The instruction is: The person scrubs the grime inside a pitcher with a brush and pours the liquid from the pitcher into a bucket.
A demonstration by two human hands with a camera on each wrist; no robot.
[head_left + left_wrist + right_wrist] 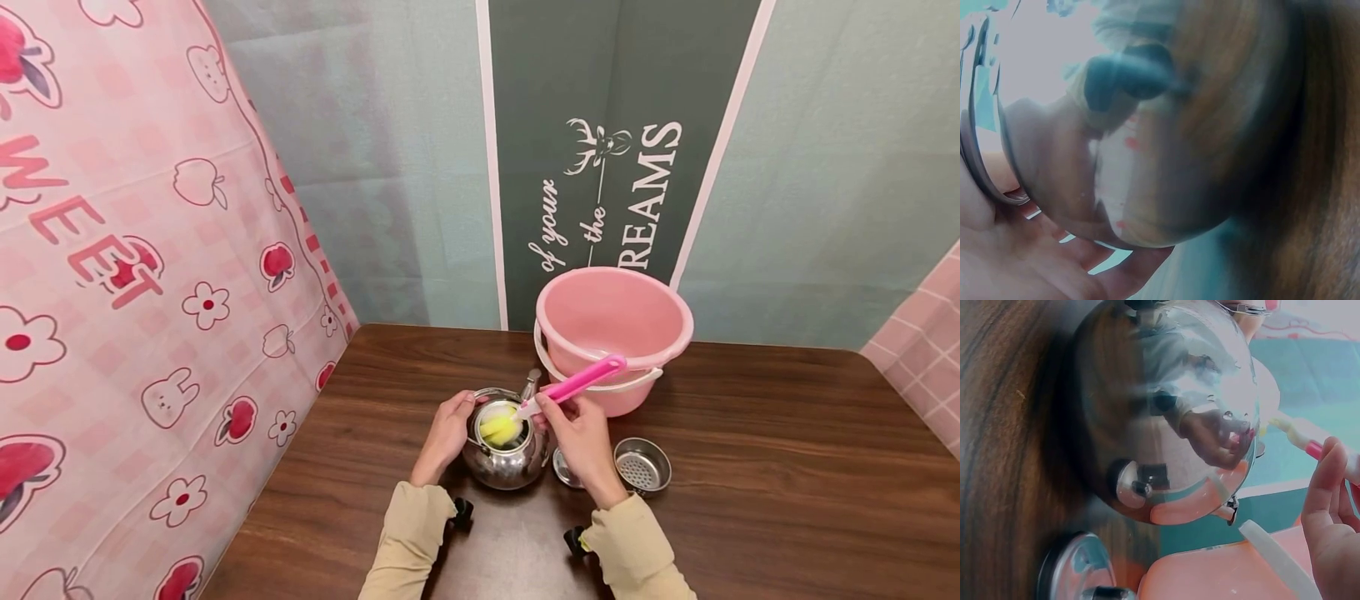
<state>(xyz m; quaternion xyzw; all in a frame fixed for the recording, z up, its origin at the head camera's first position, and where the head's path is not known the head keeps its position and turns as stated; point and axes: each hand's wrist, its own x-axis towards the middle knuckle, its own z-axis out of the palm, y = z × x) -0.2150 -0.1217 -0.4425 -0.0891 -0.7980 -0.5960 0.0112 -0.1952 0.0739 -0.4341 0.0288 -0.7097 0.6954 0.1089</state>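
A shiny round steel kettle (pixel 506 473) stands uncovered on the table, its spout toward the bucket. My left hand (pixel 448 427) holds the kettle's left side; in the left wrist view its fingers curve along the kettle wall (pixel 1147 125), beside the handle. With fingers and thumb, my right hand (pixel 587 440) pinches a cleaning brush (pixel 583 382) by its pink and white handle. The brush's yellow and white head (pixel 501 428) sits in the kettle's mouth. From the right wrist view, the right hand (pixel 1332 531) is beside the mouth, apart from the kettle wall.
Behind the right hand stands a pink bucket (pixel 615 304) with a pale handle. A steel lid (pixel 564 468) lies right of the kettle, partly hidden by the right hand. Farther right is a round perforated steel strainer (pixel 642 465). Printed cloths hang behind and left of the wooden table (pixel 780 467).
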